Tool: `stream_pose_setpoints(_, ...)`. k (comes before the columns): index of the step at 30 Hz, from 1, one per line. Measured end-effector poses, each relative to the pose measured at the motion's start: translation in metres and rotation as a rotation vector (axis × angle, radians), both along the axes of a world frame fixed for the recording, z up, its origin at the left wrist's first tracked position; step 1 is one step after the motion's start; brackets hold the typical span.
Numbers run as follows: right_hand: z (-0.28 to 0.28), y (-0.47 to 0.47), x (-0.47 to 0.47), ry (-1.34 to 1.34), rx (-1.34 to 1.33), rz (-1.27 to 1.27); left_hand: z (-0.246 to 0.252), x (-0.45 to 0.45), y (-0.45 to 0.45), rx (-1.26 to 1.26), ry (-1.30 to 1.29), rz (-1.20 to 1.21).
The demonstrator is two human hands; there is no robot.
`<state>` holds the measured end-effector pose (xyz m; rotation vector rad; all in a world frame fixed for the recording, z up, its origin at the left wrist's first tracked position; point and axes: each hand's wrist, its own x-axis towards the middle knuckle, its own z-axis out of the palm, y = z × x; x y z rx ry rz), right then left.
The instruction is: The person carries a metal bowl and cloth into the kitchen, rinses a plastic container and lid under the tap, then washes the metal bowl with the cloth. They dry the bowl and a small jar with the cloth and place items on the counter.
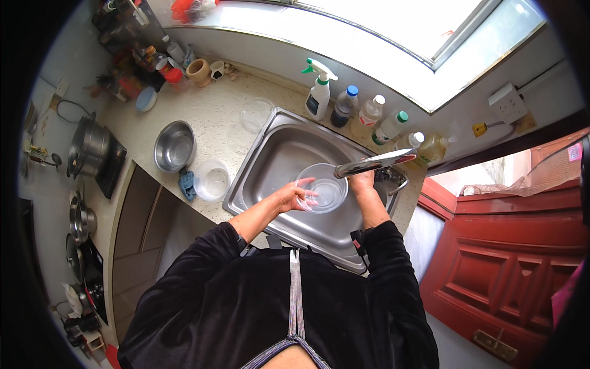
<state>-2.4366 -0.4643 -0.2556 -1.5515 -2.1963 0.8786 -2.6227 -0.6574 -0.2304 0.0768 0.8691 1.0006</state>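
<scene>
My left hand (pixel 291 195) grips a clear round plastic bowl (pixel 326 196) by its left side, fingers showing through the wall. The bowl is over the stainless steel sink (pixel 272 152), beneath the tip of a chrome faucet (pixel 375 163). On the far side of the spout is my right hand (pixel 362 182), close to the bowl's right rim. The spout covers its fingers, so what they touch is hidden. Whether water is running cannot be made out. Left of the sink, another clear plastic tub (pixel 212 180) rests on the counter beside a blue cloth (pixel 186 185).
A steel bowl (pixel 174 146) and clear plastic lids (pixel 256 114) lie left of the sink. Behind it stand a spray bottle (pixel 318 99) and several plastic bottles (pixel 367 115). A steel pot (pixel 87 146) is at far left; a red door (pixel 498 267) is at right.
</scene>
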Motion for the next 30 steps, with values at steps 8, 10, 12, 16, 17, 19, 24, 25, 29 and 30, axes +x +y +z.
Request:
stream_pose_setpoints(8,0.028,-0.012,-0.004,-0.291,0.158,0.243,-0.011,-0.001,0.008,0.026,-0.031,-0.024)
stream_pose_setpoints(10,0.027,-0.011,-0.005,-0.189,0.104,0.181,-0.012,-0.002,0.010,0.022,-0.034,-0.030)
stream_pose_setpoints(12,0.024,-0.011,-0.006,-0.163,0.091,0.161,-0.013,-0.003,0.011,0.028,-0.035,-0.037)
stream_pose_setpoints(16,0.020,-0.015,-0.007,-0.181,0.300,0.206,-0.016,-0.005,0.013,0.015,-0.049,-0.051)
stream_pose_setpoints(17,0.020,-0.017,-0.008,-0.163,0.329,0.195,-0.017,-0.005,0.013,0.009,-0.052,-0.050)
stream_pose_setpoints(19,0.021,-0.020,-0.010,-0.161,0.327,0.186,-0.019,-0.006,0.013,0.002,-0.057,-0.048)
stream_pose_setpoints(24,0.028,-0.015,-0.012,-0.214,0.269,0.193,-0.025,-0.010,0.014,0.006,-0.065,-0.042)
stream_pose_setpoints(25,0.031,-0.012,-0.011,-0.245,0.217,0.215,-0.025,-0.012,0.014,-0.010,-0.037,-0.041)
stream_pose_setpoints(29,0.041,-0.014,-0.015,0.017,0.244,0.226,-0.023,-0.024,0.014,-0.039,0.176,-0.090)
stream_pose_setpoints(30,0.042,-0.020,-0.019,-0.001,0.327,0.331,-0.022,-0.027,0.015,-0.063,0.272,-0.107)
